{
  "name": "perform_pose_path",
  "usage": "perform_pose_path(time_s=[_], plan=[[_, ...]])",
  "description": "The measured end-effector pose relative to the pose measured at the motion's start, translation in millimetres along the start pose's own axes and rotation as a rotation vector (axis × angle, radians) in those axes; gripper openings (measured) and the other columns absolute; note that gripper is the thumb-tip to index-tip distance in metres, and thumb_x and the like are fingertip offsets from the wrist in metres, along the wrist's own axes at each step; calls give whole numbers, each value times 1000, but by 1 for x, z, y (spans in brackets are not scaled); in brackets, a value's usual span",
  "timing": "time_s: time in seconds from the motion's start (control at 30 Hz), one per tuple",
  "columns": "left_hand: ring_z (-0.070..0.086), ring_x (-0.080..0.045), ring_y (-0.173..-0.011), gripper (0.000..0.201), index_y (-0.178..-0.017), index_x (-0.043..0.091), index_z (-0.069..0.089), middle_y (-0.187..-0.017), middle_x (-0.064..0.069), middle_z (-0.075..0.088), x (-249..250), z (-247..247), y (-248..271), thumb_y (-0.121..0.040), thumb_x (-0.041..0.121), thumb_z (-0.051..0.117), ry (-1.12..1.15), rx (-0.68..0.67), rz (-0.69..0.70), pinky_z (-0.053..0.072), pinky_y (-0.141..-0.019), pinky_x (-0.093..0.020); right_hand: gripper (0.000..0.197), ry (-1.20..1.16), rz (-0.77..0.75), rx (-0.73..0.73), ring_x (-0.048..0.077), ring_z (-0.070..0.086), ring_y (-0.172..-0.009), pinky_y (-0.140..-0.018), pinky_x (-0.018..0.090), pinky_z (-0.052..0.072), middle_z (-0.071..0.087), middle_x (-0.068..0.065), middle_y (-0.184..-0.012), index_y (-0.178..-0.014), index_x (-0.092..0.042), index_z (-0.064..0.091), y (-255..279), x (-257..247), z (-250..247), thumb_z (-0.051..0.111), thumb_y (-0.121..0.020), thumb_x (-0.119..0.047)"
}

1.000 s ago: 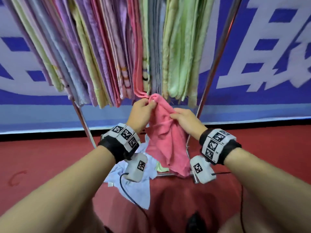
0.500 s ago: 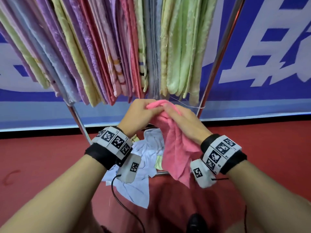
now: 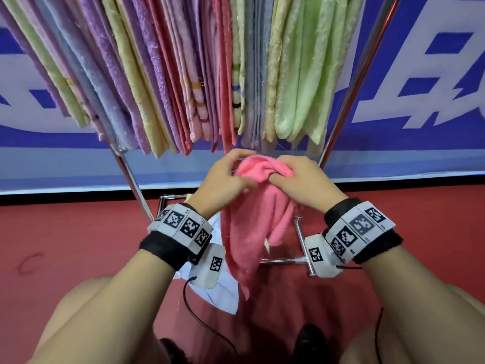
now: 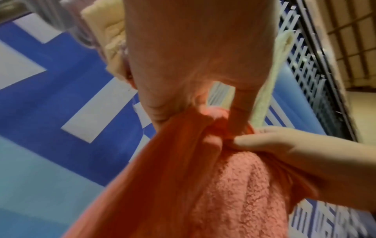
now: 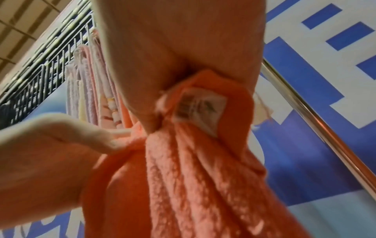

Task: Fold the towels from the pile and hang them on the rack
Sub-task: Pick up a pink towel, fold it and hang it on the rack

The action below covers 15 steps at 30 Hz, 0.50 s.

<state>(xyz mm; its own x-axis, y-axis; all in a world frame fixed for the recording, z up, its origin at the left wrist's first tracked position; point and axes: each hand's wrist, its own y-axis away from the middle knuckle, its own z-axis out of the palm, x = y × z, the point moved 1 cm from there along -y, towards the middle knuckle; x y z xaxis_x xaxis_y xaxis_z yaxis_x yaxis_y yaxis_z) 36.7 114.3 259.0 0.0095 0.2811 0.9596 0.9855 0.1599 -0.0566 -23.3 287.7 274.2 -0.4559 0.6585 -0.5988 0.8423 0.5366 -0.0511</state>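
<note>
A pink towel [image 3: 252,227] hangs bunched from both my hands, just below the towels on the rack [image 3: 349,101]. My left hand [image 3: 225,177] pinches its top edge on the left, and the left wrist view shows thumb and finger closed on the pink towel [image 4: 203,185]. My right hand [image 3: 296,177] grips the bunched top on the right. In the right wrist view the pink towel [image 5: 193,169] shows a white label [image 5: 201,106] under my fingers. Several folded towels [image 3: 168,74], purple, yellow, pink, blue and green, hang in a tight row.
A pale blue towel [image 3: 223,290] lies on the red floor [image 3: 65,232] by the rack's chrome base bar [image 3: 283,260]. A blue and white banner [image 3: 420,88] hangs behind. My knees and shoes show at the bottom.
My hands have come together at the top of the pink towel and bunched it. The towel has risen a little toward the hanging row.
</note>
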Motion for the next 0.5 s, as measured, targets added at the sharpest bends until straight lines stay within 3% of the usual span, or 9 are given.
perform_pose_path(time_s=[0.1,0.13,0.2,0.27,0.33,0.4,0.47,0.5], plan=[[57,-7,-71,63,-128,23,60,-110,2,66,-4,12,8,-72,20,88,-201,-93,107,49,-77,-24,13,-110,60,13,9,58,-75,-61,14,38,64,-11,-78,-85,-25,62,6,-1,7,75,-86,-23],[54,-4,-64,58,-124,24,63,-106,3,68,-6,12,9,-72,27,89,-249,-75,123,49,-74,-26,15,-146,93,5,7,60,-75,-61,15,39,66,-11,-80,-87,-26,62,7,2,9,77,-84,-25],[56,0,-63,32,-107,23,72,-94,7,72,-7,8,7,-78,27,84,-314,-48,183,47,-69,-28,19,-219,141,-38,9,62,-76,-65,24,43,68,-8,-84,-91,-26,64,7,7,5,80,-82,-27],[64,-6,-76,10,-92,24,74,-85,10,73,-4,-4,4,-85,18,75,-342,56,228,50,-73,-29,23,-282,163,-138,11,65,-81,-70,25,47,72,-3,-90,-98,-22,69,8,8,-2,84,-81,-24],[62,-9,-75,14,-83,23,69,-76,13,68,-6,-15,0,-88,11,66,-266,220,158,49,-71,-29,28,-260,140,-214,8,65,-82,-74,23,49,75,-1,-96,-102,-16,72,9,12,-6,87,-79,-17],[51,-7,-66,24,-71,21,61,-64,14,58,-11,-21,-2,-91,7,58,-72,343,-14,40,-60,-25,19,-227,87,-151,6,65,-80,-76,29,54,77,1,-94,-100,-15,75,9,15,-3,82,-83,-13],[47,-9,-62,25,-69,16,58,-63,5,57,-11,-20,1,-90,1,55,89,359,-142,36,-55,-21,5,-220,56,-45,9,63,-83,-83,39,54,76,5,-91,-92,-13,75,6,17,2,70,-91,-15],[48,-11,-61,20,-73,12,58,-68,-2,57,-11,-19,2,-88,-1,56,122,326,-172,36,-55,-22,12,-210,52,-25,8,63,-85,-82,36,52,75,-1,-89,-87,-19,74,6,15,4,65,-94,-15]])
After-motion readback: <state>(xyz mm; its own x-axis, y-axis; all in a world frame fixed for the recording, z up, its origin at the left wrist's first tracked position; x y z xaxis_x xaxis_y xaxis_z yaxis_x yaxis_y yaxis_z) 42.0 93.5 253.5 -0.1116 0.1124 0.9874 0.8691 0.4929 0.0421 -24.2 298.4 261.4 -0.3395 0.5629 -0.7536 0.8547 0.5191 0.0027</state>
